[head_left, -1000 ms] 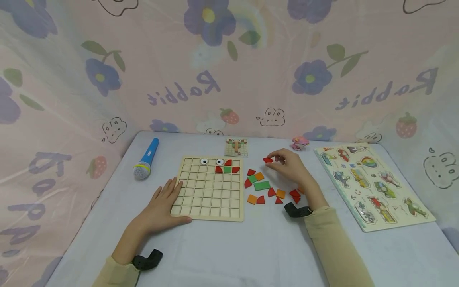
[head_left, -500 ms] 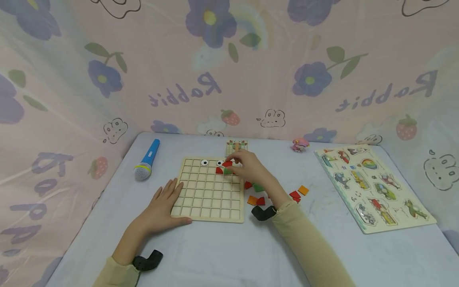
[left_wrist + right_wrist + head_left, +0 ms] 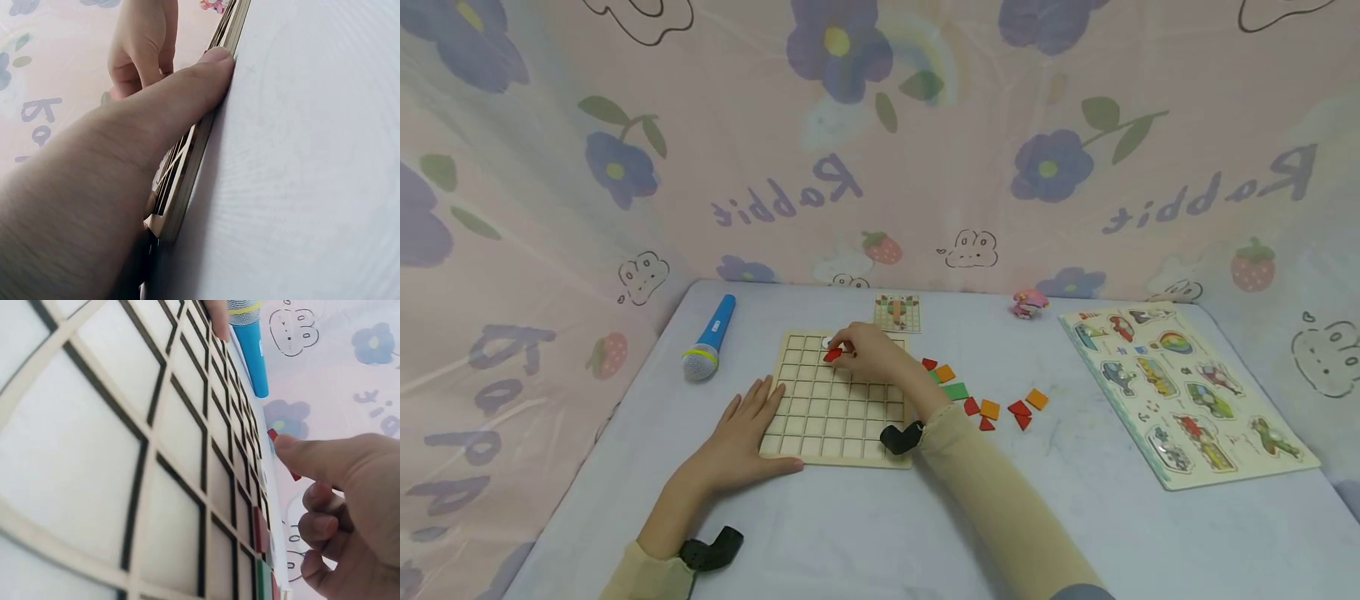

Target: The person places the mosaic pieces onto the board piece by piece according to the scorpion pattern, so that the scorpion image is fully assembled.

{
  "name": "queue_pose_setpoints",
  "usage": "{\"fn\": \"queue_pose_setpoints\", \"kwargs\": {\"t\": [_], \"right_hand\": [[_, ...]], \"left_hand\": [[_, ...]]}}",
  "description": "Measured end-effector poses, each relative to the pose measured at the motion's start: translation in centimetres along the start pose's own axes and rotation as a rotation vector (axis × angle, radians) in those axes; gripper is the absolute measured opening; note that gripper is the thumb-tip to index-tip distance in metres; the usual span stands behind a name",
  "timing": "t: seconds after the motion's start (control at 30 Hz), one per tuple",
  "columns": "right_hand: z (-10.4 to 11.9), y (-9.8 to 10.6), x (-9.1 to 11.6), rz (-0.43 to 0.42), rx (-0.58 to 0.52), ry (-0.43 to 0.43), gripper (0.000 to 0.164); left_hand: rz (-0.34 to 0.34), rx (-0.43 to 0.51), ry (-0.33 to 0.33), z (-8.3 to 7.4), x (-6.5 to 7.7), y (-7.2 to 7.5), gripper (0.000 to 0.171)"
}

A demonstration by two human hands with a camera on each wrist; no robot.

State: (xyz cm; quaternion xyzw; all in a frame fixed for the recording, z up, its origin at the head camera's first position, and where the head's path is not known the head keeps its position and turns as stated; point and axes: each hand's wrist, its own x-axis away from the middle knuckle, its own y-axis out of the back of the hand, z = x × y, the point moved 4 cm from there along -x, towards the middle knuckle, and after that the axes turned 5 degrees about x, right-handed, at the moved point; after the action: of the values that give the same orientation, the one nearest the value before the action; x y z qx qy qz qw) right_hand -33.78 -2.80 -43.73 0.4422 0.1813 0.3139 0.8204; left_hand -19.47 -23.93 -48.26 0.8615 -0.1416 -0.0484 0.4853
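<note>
A wooden grid board (image 3: 820,423) lies flat on the white table. My left hand (image 3: 745,442) rests at its lower-left corner, fingers spread over the left edge; the thumb (image 3: 215,59) lies along the near edge in the left wrist view. Over the board's upper part, my right hand (image 3: 876,354) pinches a red quarter-circle piece (image 3: 832,355) between thumb and fingers. In the right wrist view that red piece is tilted, above the far rows. A white eye piece (image 3: 827,342) shows just behind it. Red and green pieces (image 3: 264,578) sit in far cells, mostly hidden by my right hand in the head view.
Right of the board lie several loose pieces, including a green rectangle (image 3: 956,391) and an orange square (image 3: 1037,399). A pattern card (image 3: 897,313) lies behind the board. Around it are a toy microphone (image 3: 709,337), a pink figurine (image 3: 1028,303) and a picture puzzle (image 3: 1187,396).
My right hand has carried the red quarter-circle from above the loose pieces leftward across the board, to near the left eye piece. My left hand has stayed at the board's corner.
</note>
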Motion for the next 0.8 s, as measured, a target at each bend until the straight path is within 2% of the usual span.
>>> {"fn": "queue_pose_setpoints", "kwargs": {"t": [0.33,0.53,0.8], "right_hand": [[-0.3,-1.5,-0.5,0.023,0.045,-0.023,0.029],[-0.9,-1.5,-0.2,-0.054,0.020,-0.076,0.026],[-0.9,-1.6,-0.7,-0.103,0.023,-0.072,0.021]], "left_hand": [[0.001,-0.002,-0.002,0.0,0.0,-0.2,0.125],[0.000,-0.002,-0.010,0.1,-0.2,-0.3,0.126],[0.002,-0.004,-0.003,0.2,-0.2,-0.1,0.125]]}}
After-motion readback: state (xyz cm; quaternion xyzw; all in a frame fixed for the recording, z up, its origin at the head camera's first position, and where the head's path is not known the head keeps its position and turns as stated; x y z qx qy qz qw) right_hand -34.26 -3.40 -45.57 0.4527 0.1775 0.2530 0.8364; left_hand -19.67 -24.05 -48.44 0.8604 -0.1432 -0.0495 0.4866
